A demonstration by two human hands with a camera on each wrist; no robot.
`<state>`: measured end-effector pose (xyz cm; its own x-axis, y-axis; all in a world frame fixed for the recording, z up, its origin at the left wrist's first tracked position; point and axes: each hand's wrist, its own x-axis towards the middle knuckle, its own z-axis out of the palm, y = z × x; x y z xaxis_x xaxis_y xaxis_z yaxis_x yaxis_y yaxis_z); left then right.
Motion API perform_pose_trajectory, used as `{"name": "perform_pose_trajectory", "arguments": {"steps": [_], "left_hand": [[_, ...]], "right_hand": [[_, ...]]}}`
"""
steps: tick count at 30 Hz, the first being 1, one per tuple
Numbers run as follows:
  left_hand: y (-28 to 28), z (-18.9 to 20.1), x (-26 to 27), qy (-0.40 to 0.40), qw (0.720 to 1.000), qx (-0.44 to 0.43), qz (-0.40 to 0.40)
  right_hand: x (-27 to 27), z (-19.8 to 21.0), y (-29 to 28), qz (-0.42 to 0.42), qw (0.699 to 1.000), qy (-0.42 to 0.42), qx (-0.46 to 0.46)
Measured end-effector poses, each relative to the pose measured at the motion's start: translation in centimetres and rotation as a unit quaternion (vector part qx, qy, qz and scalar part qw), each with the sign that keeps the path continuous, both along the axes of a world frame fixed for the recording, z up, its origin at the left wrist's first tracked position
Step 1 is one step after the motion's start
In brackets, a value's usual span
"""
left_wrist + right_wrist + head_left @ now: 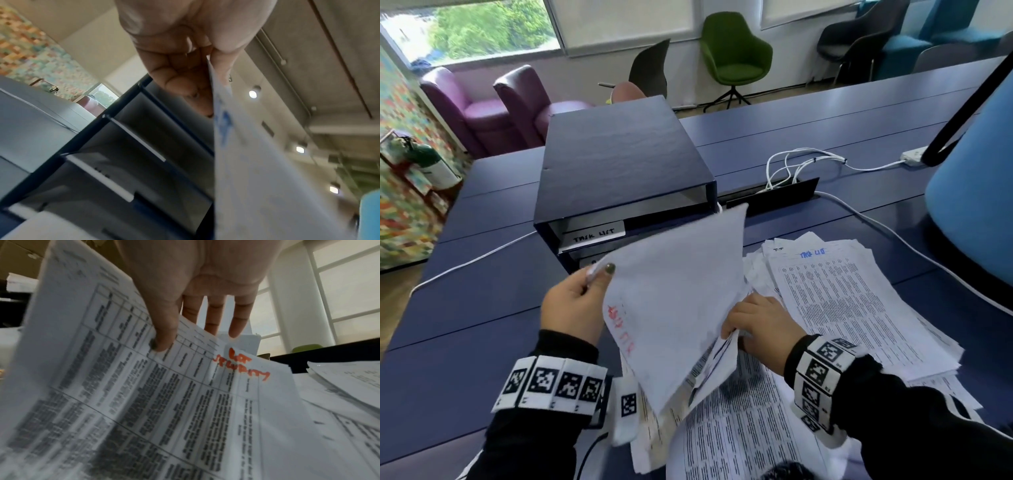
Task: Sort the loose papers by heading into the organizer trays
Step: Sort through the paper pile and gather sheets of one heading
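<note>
At the left, a lifted sheet [674, 301] is pinched at its top corner between the thumb and curled fingers of the left hand [573, 308]; a red heading is seen faintly through its back. The organizer [619, 178] stands on the worktop [482, 308] directly beyond this hand, its tray openings facing the person, the top one labelled "TASK LIST". The sheet's long axis is tilted, running from near the organizer's front down toward the person, so the left hand is judged the nearer one for feeding it in. Further right, the right hand [760, 325] is at the sheet's lower edge, thumb pressed on the printed face, fingers nearly straight behind it. The loose papers [859, 308] are spread at the right of the hands.
</note>
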<state>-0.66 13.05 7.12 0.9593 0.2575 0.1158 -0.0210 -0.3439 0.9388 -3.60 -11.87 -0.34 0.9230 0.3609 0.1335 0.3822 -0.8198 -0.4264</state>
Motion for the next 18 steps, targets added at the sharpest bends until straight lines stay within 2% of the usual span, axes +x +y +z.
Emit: {"name": "perform_pose_trajectory", "arguments": {"steps": [4,9,11,14,18], "left_hand": [[0.0,1.2,0.0,-0.06,0.996,-0.041,0.047],[-2.1,3.4,-0.6,-0.144,0.982,-0.105,0.058],[-3.0,4.4,-0.7,-0.163,0.976,-0.136,0.043],[-4.3,5.2,-1.1,-0.175,0.977,-0.121,0.022],[-6.9,6.0,-2.4,-0.18,0.969,-0.168,-0.026]], "right_hand": [[-0.9,0.7,0.5,-0.007,0.997,0.074,-0.012],[-2.0,2.9,1.8,-0.001,0.995,0.093,0.034],[-2.3,3.3,2.4,0.002,0.996,0.079,0.05],[-2.7,3.2,3.3,-0.002,0.997,0.049,0.056],[-3.0,2.7,3.6,-0.047,0.997,-0.004,0.057]]}}
